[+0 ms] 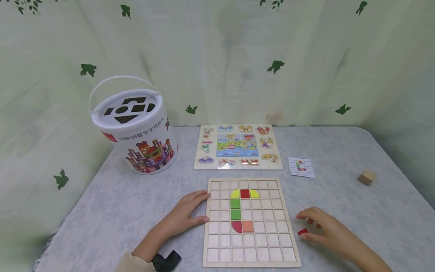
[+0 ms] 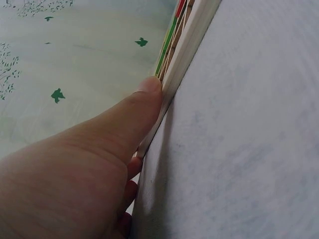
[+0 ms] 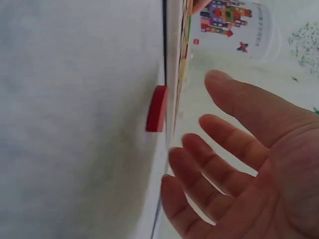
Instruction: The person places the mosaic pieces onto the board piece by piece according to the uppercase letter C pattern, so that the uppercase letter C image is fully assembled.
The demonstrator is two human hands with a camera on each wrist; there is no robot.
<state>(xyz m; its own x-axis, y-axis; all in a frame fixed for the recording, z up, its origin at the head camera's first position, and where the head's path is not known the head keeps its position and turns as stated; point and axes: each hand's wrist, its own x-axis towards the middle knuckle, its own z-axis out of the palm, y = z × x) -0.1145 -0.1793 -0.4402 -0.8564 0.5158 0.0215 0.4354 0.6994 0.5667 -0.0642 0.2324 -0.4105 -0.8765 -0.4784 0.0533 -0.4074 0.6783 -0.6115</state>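
A wooden grid board (image 1: 276, 240) lies on the table with several flat coloured pieces in its squares: yellow quarter-rounds (image 1: 235, 194), a red square (image 1: 244, 193), green squares (image 1: 235, 214), a red quarter-round (image 1: 236, 226) and an orange square (image 1: 248, 226). My left hand (image 1: 183, 213) touches the board's left edge with fingertips and thumb; in the left wrist view the thumb (image 2: 149, 85) presses at the rim. Right of the board, a small red piece (image 3: 157, 109) rests on the table. My right hand (image 1: 323, 228) hovers around it, thumb and fingers spread apart, holding nothing.
A pattern card (image 1: 301, 167) lies beyond the board's right corner, a wooden block (image 1: 367, 177) farther right. Behind stand a picture puzzle (image 1: 200, 162) and, at left, a white lidded bucket (image 1: 146, 136). A black object (image 1: 168, 260) sits by my left wrist.
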